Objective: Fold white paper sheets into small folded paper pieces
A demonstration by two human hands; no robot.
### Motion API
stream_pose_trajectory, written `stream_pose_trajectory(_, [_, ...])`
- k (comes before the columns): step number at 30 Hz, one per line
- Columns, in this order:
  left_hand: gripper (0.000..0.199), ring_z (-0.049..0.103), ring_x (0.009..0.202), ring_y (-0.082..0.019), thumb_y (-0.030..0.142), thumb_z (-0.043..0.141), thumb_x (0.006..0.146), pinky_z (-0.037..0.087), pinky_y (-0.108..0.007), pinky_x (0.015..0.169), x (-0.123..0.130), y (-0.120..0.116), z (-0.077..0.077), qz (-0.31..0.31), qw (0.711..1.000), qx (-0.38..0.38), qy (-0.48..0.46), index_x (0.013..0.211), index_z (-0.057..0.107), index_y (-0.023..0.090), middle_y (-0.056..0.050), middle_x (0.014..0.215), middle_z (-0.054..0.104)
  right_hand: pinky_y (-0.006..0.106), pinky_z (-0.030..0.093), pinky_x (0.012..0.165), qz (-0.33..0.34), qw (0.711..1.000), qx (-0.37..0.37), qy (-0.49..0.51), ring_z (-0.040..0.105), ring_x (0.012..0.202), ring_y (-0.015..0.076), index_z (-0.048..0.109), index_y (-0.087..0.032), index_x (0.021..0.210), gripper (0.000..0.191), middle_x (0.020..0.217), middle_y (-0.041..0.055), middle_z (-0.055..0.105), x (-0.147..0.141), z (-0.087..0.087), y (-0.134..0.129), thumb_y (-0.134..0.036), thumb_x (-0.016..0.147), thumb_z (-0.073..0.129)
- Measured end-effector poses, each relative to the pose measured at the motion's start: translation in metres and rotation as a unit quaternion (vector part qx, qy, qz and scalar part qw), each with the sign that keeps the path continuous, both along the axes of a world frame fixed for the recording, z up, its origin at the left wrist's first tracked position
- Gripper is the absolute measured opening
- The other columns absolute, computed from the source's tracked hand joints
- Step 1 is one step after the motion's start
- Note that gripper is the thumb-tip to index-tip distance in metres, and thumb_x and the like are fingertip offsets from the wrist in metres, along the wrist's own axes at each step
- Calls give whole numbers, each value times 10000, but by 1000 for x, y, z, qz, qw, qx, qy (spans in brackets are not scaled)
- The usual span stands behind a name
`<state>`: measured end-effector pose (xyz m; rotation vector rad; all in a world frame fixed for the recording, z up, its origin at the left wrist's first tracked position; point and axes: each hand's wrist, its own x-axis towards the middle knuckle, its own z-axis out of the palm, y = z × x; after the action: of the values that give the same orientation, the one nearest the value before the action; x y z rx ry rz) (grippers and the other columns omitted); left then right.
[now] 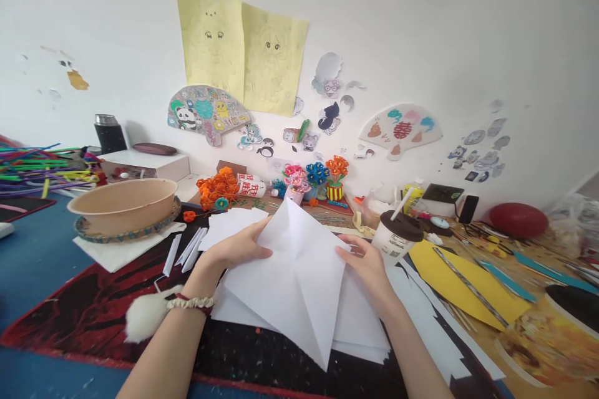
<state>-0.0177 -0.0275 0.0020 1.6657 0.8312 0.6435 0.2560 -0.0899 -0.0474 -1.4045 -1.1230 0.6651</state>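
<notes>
In the head view, both hands grip a creased sheet of white paper (299,255), which is held tilted at the middle of the scene, above other white sheets (360,324) on a dark red-and-black mat (88,312). The left hand (246,243) pinches its left edge, thumb on the front and fingers mostly hidden behind; the right hand (367,262) pinches the right edge, thumb in front, fingers curled. Creases run down the sheet to its pointed near corner. To the left of the left hand lie folded paper strips (191,250), with a fluffy white ball (147,318) nearer, beside the left wrist. Farther left, a beige basin (124,207) stands on the worktop (32,262). Just beyond the right hand stands a lidded cup (397,238) with a straw, and to its right lies a yellow sheet (468,283). Orange flowers (218,188) sit at the far side, near the wall (421,25).
</notes>
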Motion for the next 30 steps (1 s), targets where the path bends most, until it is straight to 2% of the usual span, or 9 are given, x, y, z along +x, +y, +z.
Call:
stream_pose_trajectory(3, [723, 585, 1025, -262, 133, 596, 604, 511, -312, 781, 3, 5, -5, -4, 1000, 18, 21, 1301, 460, 271, -32, 1171, 620, 455, 360, 949, -41, 984, 57, -161, 550, 1015, 282, 693, -255, 951, 356, 1064, 50, 655, 3, -7, 6, -320, 604, 741])
stream_pose_trajectory(6, [710, 560, 1060, -265, 141, 613, 590, 477, -325, 856, 7, 10, -9, -43, 995, 49, 77, 1280, 487, 251, -29, 1223, 589, 437, 385, 922, 7, 968, 67, -243, 555, 1028, 280, 629, -241, 1106, 464, 1096, 67, 647, 2, -12, 10, -357, 662, 697])
stream_pose_trajectory(9, [664, 542, 1082, -263, 146, 627, 581, 431, -338, 922, 14, 12, -12, -74, 986, 87, 120, 1233, 536, 230, -26, 1236, 582, 442, 398, 892, 36, 950, 50, -306, 570, 997, 284, 532, -234, 1227, 588, 1080, 72, 646, -5, -16, 11, -428, 690, 669])
stream_pose_trajectory(12, [658, 563, 1053, -241, 138, 610, 598, 439, -329, 910, 23, 10, -15, -88, 983, 111, 115, 1244, 527, 236, -24, 1218, 596, 462, 359, 927, 34, 931, 51, -360, 519, 1087, 306, 373, -250, 1349, 796, 1207, 85, 571, -17, -17, 8, -473, 657, 695])
stream_pose_trajectory(17, [638, 586, 1005, -238, 141, 626, 592, 461, -322, 862, 34, 4, -20, -69, 976, 154, 137, 1217, 552, 241, -24, 1143, 641, 458, 294, 986, 62, 910, 42, -409, 396, 1223, 322, 134, -287, 1434, 1093, 1363, 85, 417, -35, -15, 1, -464, 563, 770])
stream_pose_trajectory(20, [641, 590, 999, -248, 149, 634, 584, 471, -318, 830, 37, 3, -22, -40, 973, 165, 155, 1215, 552, 228, -39, 1139, 643, 443, 328, 957, 48, 919, 26, -391, 415, 1205, 311, 123, -286, 1430, 1037, 1334, 87, 431, -37, -16, 2, -439, 610, 740])
stream_pose_trajectory(25, [641, 588, 991, -238, 132, 611, 580, 475, -288, 784, 38, 3, -23, -26, 971, 182, 153, 1213, 548, 212, -52, 1164, 629, 398, 398, 876, 1, 943, 8, -331, 502, 1079, 275, 235, -253, 1392, 854, 1165, 81, 521, -33, -21, 8, -410, 678, 677])
stream_pose_trajectory(27, [567, 597, 946, -230, 137, 600, 585, 471, -277, 752, 38, 4, -24, -27, 966, 197, 165, 1148, 594, 194, -50, 1094, 657, 384, 411, 843, -21, 947, 8, -321, 534, 996, 260, 338, -239, 1337, 708, 1031, 59, 558, -31, -22, 10, -394, 713, 634])
stream_pose_trajectory(30, [323, 610, 792, -208, 153, 584, 594, 454, -260, 674, 37, 5, -24, -38, 959, 209, 188, 900, 686, 153, -37, 875, 698, 347, 429, 746, -52, 948, 11, -314, 561, 830, 233, 486, -218, 1210, 492, 824, 20, 553, -26, -22, 12, -366, 748, 569])
